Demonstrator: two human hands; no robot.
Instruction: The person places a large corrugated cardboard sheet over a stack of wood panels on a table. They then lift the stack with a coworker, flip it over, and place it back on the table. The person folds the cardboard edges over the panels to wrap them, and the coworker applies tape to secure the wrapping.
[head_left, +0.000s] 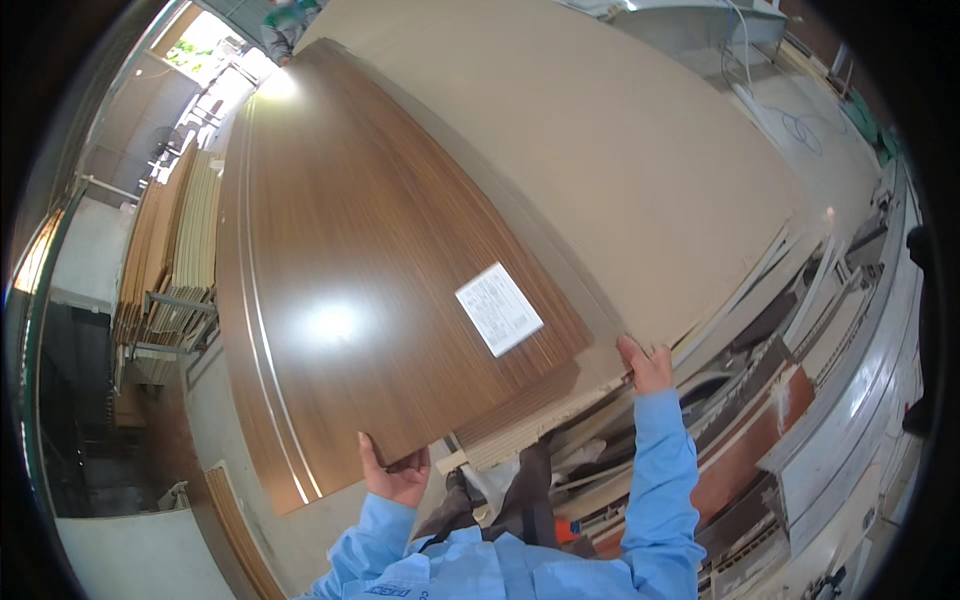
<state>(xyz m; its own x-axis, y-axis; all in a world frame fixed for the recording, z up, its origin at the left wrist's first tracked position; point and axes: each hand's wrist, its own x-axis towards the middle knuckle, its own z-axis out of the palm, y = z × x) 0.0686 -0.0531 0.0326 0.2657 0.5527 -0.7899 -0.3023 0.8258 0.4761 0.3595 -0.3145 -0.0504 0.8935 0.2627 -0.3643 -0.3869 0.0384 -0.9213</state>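
A long brown wood-grain panel (370, 220) with two pale stripes along its left side stretches away from me. A white printed sheet (499, 309) lies on it near its right edge. My left hand (397, 475) grips the panel's near edge, thumb on top and fingers curled underneath. The panel's left part hangs out past the stack beneath it. At the near edge of a large beige board (640, 180), my right hand (648, 368) is closed on the edge close to the brown panel's right corner; its fingertips are partly hidden.
A person (285, 28) stands at the panel's far end. Upright panels (170, 260) lean in a rack on the left. Offcuts and strips (740, 430) crowd the lower right, beside long grey profiles (850, 430). A blue cable (800, 130) lies on the floor at the far right.
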